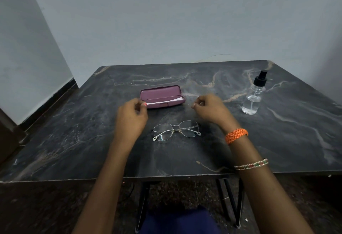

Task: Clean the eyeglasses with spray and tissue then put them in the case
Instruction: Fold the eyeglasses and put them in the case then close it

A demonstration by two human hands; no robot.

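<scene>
Thin metal-framed eyeglasses (176, 130) lie folded on the dark marble table (74, 141), between my two forearms. Behind them a mauve glasses case (161, 93) stands open with a white tissue (164, 102) inside. A clear spray bottle (254, 95) with a black nozzle stands upright at the far right. My left hand (130, 118) hovers just left of the case's front corner, fingers loosely curled and holding nothing. My right hand (211, 110) hovers right of the case, fingers curled in, also empty. An orange band and bangles sit on the right wrist.
The table's near edge (111, 179) runs across the lower part of the view, with black metal legs and dark floor below. A pale wall (166, 21) stands right behind the table. My dark blue lap shows at the bottom.
</scene>
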